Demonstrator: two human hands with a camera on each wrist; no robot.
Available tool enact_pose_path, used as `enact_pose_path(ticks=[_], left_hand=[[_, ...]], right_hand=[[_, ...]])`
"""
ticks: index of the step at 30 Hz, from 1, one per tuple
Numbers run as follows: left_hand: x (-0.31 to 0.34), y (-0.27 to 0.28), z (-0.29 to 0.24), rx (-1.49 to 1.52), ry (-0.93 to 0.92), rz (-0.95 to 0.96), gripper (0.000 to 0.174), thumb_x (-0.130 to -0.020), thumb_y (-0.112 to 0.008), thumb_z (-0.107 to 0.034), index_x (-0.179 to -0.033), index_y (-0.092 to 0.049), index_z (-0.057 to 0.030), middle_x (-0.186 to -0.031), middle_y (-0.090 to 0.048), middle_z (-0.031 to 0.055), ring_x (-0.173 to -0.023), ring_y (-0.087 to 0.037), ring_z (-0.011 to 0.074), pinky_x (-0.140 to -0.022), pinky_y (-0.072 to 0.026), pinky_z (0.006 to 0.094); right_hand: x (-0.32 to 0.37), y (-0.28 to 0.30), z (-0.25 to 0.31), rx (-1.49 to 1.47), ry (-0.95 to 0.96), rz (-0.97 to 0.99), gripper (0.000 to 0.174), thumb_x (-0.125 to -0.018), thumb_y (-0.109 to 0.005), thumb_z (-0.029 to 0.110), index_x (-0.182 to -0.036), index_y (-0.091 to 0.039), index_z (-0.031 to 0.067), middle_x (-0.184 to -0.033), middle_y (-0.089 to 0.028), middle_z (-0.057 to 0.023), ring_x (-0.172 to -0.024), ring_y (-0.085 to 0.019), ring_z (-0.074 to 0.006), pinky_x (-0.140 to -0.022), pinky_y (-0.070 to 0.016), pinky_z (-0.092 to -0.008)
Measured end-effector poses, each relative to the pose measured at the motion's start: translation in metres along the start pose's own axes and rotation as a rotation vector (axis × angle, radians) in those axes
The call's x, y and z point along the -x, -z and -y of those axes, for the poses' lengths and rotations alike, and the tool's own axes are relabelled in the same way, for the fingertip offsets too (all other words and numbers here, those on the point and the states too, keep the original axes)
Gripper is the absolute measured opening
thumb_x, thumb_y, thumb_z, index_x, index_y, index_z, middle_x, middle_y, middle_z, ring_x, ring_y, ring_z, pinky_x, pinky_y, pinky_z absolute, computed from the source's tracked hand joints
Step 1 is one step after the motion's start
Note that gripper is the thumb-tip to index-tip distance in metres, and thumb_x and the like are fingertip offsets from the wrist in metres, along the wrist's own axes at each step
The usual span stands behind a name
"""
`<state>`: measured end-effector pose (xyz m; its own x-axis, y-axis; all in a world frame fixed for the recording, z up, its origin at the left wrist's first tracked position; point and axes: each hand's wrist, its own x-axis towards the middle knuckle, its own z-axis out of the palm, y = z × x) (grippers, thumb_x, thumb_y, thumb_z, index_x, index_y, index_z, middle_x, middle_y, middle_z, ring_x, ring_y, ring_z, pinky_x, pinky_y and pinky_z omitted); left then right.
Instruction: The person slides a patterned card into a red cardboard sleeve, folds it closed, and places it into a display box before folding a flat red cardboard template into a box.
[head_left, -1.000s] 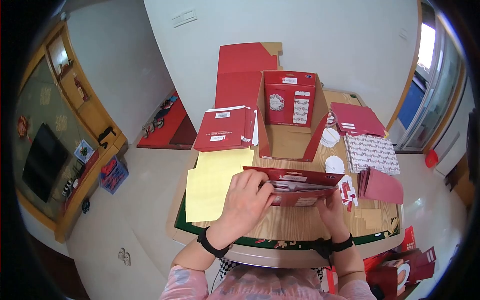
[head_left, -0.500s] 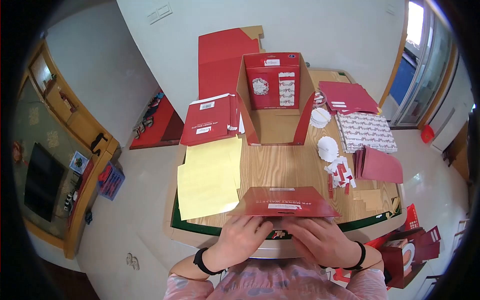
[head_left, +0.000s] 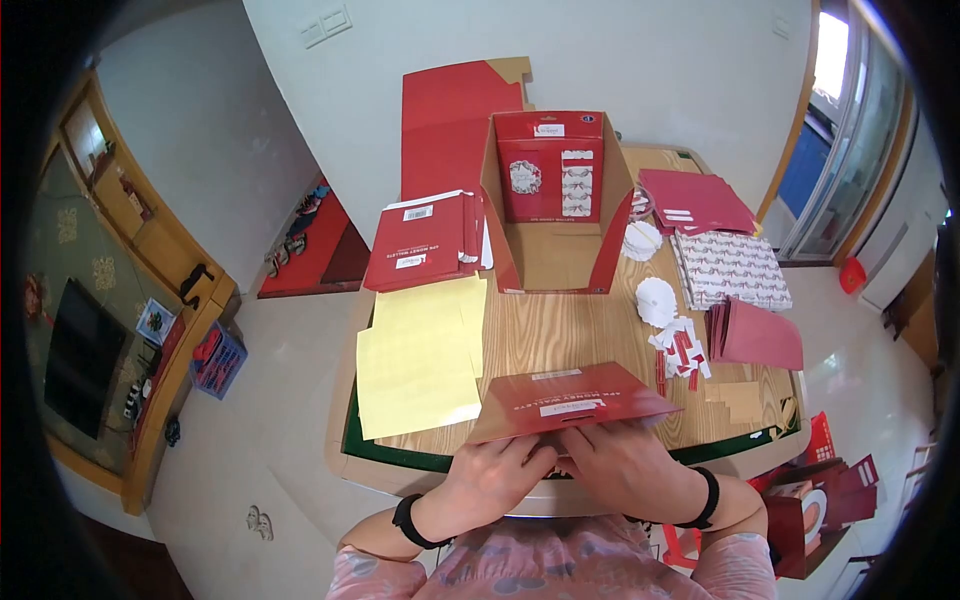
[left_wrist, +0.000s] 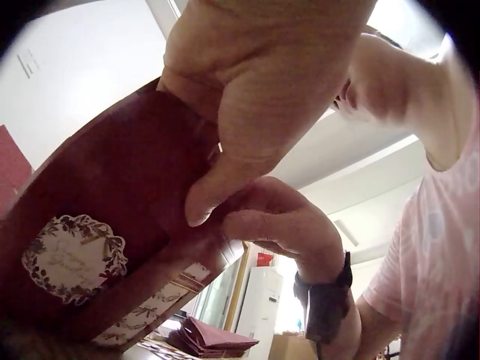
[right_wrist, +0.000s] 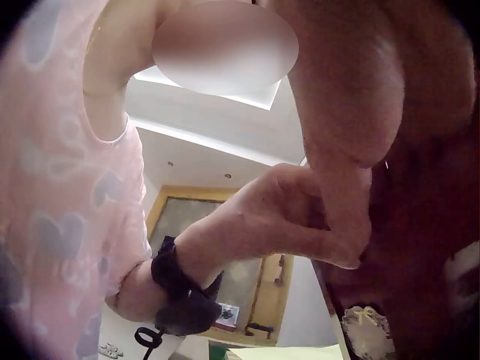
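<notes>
A red cardboard packet (head_left: 570,385) printed "4PK MONEY WALLETS" is tilted above the near table edge. My left hand (head_left: 497,470) grips its near edge, and my right hand (head_left: 625,468) holds the same edge just beside it. Seen from below in the left wrist view, the packet's other face (left_wrist: 135,172) shows a round wreath label (left_wrist: 75,259) and a patterned strip (left_wrist: 146,311). Both thumbs press close together on that face. In the right wrist view the left hand (right_wrist: 277,217) pinches the packet's edge; the upper fingers are hidden behind it.
An open red display box (head_left: 560,262) stands at the table's back. Left of it are stacked red packets (head_left: 425,240) and yellow sheets (head_left: 418,365). On the right lie white round labels (head_left: 656,302), small tags (head_left: 682,352), dark red folders (head_left: 757,335) and patterned wallets (head_left: 735,268).
The packet went from upright over the table to leaning away with its printed face up, nearer the body. The right hand moved from its right end to its near edge, close to the left.
</notes>
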<state>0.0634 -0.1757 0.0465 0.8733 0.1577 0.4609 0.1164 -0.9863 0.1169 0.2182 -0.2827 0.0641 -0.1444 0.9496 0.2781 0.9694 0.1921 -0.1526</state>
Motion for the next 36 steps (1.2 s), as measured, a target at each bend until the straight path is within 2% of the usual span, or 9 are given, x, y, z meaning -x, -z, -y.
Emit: enact_pose_path(ticks=[7, 10, 13, 16, 19, 25, 31, 34, 36], left_hand=[[-0.001, -0.004, 0.001, 0.020, -0.023, -0.026, 0.012, -0.061, -0.058, -0.010, -0.073, -0.057, -0.0075, -0.082, -0.059, 0.0046, -0.079, -0.058, 0.0199, -0.065, -0.0483, 0.0303], [-0.002, -0.002, -0.001, 0.030, 0.046, 0.038, 0.015, -0.063, -0.058, -0.009, -0.078, -0.057, -0.0071, -0.083, -0.059, 0.0064, -0.081, -0.059, 0.0225, -0.065, -0.0486, 0.0326], [-0.003, -0.008, 0.002, -0.068, 0.072, 0.066, 0.021, -0.065, -0.058, -0.008, -0.086, -0.058, -0.0070, -0.083, -0.059, 0.0088, -0.080, -0.059, 0.0256, -0.065, -0.0490, 0.0358], [-0.002, -0.012, 0.004, -0.092, 0.122, 0.060, 0.026, -0.067, -0.060, -0.008, -0.093, -0.058, -0.0069, -0.082, -0.059, 0.0103, -0.078, -0.059, 0.0277, -0.065, -0.0492, 0.0382], [-0.007, -0.010, 0.005, -0.091, 0.075, 0.008, 0.030, -0.065, -0.061, -0.009, -0.095, -0.058, -0.0065, -0.082, -0.059, 0.0113, -0.077, -0.060, 0.0281, -0.065, -0.0492, 0.0381], [-0.013, -0.008, -0.001, -0.179, 0.107, 0.047, 0.032, -0.064, -0.061, -0.008, -0.095, -0.057, -0.0060, -0.083, -0.060, 0.0126, -0.075, -0.061, 0.0270, -0.064, -0.0493, 0.0366], [-0.017, -0.006, -0.001, -0.191, 0.057, 0.038, 0.027, -0.066, -0.057, -0.006, -0.093, -0.056, -0.0045, -0.080, -0.061, 0.0131, -0.072, -0.061, 0.0260, -0.062, -0.0495, 0.0350], [-0.017, -0.003, -0.003, -0.188, 0.075, 0.081, 0.028, -0.066, -0.056, -0.006, -0.095, -0.056, -0.0044, -0.082, -0.062, 0.0135, -0.071, -0.062, 0.0259, -0.061, -0.0497, 0.0340], [-0.016, -0.004, -0.002, -0.155, 0.059, 0.053, 0.030, -0.067, -0.056, -0.006, -0.097, -0.057, -0.0041, -0.081, -0.062, 0.0135, -0.071, -0.062, 0.0257, -0.061, -0.0500, 0.0338]], right_hand=[[0.001, -0.017, -0.001, 0.155, -0.013, -0.018, 0.027, -0.073, -0.055, 0.019, -0.097, -0.058, 0.0071, -0.094, -0.056, -0.0079, -0.086, -0.057, -0.0208, -0.069, -0.0472, -0.0327], [0.001, -0.017, 0.001, 0.199, 0.008, -0.079, 0.026, -0.072, -0.055, 0.018, -0.095, -0.060, 0.0078, -0.095, -0.056, -0.0076, -0.088, -0.057, -0.0201, -0.071, -0.0468, -0.0338], [0.001, -0.022, 0.001, 0.160, -0.036, 0.023, 0.024, -0.070, -0.055, 0.016, -0.091, -0.062, 0.0074, -0.095, -0.057, -0.0084, -0.091, -0.056, -0.0204, -0.074, -0.0453, -0.0348], [0.003, -0.024, -0.001, 0.202, 0.007, 0.034, 0.021, -0.068, -0.055, 0.016, -0.086, -0.064, 0.0070, -0.094, -0.058, -0.0096, -0.090, -0.056, -0.0219, -0.074, -0.0447, -0.0362], [0.000, -0.018, 0.000, 0.246, -0.025, 0.068, 0.025, -0.075, -0.058, 0.025, -0.094, -0.061, 0.0080, -0.097, -0.059, -0.0079, -0.090, -0.057, -0.0225, -0.073, -0.0422, -0.0404], [-0.004, -0.022, -0.004, 0.169, -0.111, 0.045, 0.022, -0.074, -0.058, 0.022, -0.087, -0.062, 0.0051, -0.084, -0.061, -0.0103, -0.078, -0.060, -0.0241, -0.065, -0.0460, -0.0368], [-0.006, -0.030, -0.007, 0.173, -0.152, -0.007, 0.020, -0.071, -0.057, 0.017, -0.085, -0.063, 0.0037, -0.081, -0.062, -0.0110, -0.074, -0.061, -0.0245, -0.062, -0.0473, -0.0360], [-0.006, -0.026, -0.005, 0.057, -0.213, 0.025, 0.020, -0.069, -0.054, 0.012, -0.082, -0.061, -0.0010, -0.076, -0.062, -0.0153, -0.075, -0.061, -0.0265, -0.069, -0.0467, -0.0370], [-0.006, -0.019, -0.005, 0.011, -0.221, 0.082, 0.017, -0.068, -0.055, 0.012, -0.079, -0.063, 0.0006, -0.075, -0.062, -0.0149, -0.074, -0.061, -0.0265, -0.067, -0.0472, -0.0371]])
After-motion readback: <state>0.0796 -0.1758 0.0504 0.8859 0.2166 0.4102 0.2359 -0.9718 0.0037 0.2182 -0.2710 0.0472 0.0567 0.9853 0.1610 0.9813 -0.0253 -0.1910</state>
